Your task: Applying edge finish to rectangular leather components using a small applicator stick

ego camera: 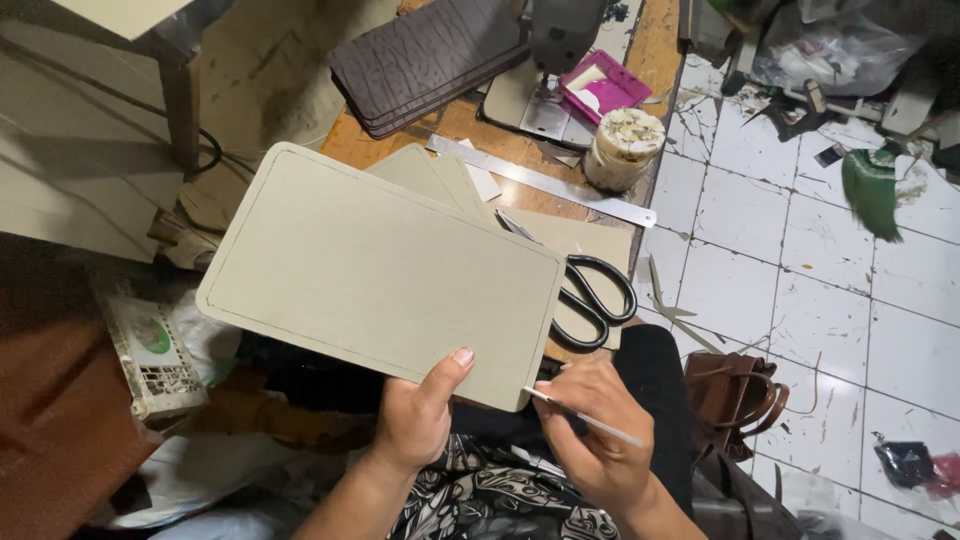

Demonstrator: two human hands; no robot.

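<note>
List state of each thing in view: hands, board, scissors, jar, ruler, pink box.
left hand: grips the grey board's lower edge, thumb on top
right hand: holds a thin white stick, tip at the board's corner
grey board: held up, tilted, pencil line along its edge
scissors: lying on the table, blades shut
jar: upright, lid on
steel ruler: lying flat
pink box: open

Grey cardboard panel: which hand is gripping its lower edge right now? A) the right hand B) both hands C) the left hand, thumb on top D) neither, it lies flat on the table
C: the left hand pinches the grey cardboard panel with its thumb on top, while the right hand holds a thin white stick at the panel's corner.
</note>
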